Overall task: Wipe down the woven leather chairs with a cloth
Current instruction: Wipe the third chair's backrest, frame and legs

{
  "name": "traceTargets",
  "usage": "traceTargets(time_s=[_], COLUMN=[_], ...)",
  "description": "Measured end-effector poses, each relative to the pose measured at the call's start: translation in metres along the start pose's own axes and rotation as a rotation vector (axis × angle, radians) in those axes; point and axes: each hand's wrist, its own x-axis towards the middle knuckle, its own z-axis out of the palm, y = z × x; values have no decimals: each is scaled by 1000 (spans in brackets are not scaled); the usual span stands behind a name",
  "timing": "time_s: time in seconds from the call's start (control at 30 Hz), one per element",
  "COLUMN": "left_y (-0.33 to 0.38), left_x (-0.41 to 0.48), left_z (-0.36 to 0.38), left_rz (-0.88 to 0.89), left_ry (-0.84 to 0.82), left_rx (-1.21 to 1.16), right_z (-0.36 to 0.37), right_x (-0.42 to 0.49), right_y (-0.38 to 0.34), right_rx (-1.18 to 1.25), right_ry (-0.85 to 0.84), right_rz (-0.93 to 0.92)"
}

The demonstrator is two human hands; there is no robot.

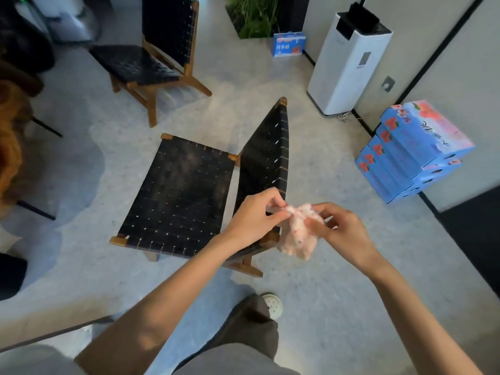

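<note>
Two woven black leather chairs with light wooden frames stand on the pale speckled floor (311, 293): the near chair (178, 193) in the middle of the view, and the far chair (151, 58) to its far left, well apart from it. One cloth is in play, a small fluffy pink-and-white cloth (297, 236), and it touches neither chair. It hangs bunched in the air just right of the near chair's backrest, between two hands. The left hand (254, 215) pinches its upper left edge between thumb and fingertips, a narrow grip. The right hand (341, 226) pinches the upper right part likewise, so both grips hold the cloth and nothing else.

Judging by this, no wiping is under way at this moment; the hands seem to be arranging or folding the cloth for a pass. The near seat shows faint greyish patches toward its far side. These may be dust or only glare, so I would count that seat as yet to be wiped. Whether the backrest or the far chair has had any attention cannot be told. Both chairs, seat and back, are best reckoned as left to do.

Other counts:
- One tall white floor appliance (349, 66) stands at the far right.
- One green potted plant (254, 14) has one blue carton (289, 44) just beside it.
- One stack of blue cartons (411, 150) sits at the right, perhaps four or five; the exact number is unclear.
- One pale shoe (272, 305) shows near.
</note>
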Motion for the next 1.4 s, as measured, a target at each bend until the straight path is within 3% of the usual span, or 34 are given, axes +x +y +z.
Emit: traceTargets(time_s=[0.2, 0.4, 0.53, 0.67, 0.8, 1.03, 1.2, 1.4], left_y=[-1, -7, -1, -1, -11, -20, 18, 43], left_x=[72, 150, 195, 224, 229, 174, 118, 64], left_z=[24, 34, 40, 40, 37, 61, 135, 233], left_rz=[37, -83, -95, -152, -255, -611, -939, -1045], left_ry=[7, 32, 30, 87, 264, 731, 1050, 1538], left_rx=[14, 13, 0, -50, 18, -79, -278, -360], right_z=[-47, -96, -121, -131, -123, -73, -44, -25], right_x=[55, 143, 193, 234, 278, 332, 319, 261], right_y=[34, 61, 69, 83, 93, 87, 85, 87], right_rx=[-80, -113, -168, -95, -32, -203, -267, -309], right_ry=[-24, -141, -107, -180, -327, -851, -1196, -1525], right_rz=[22, 1, -42, -72, -125, -279, -416, -599])
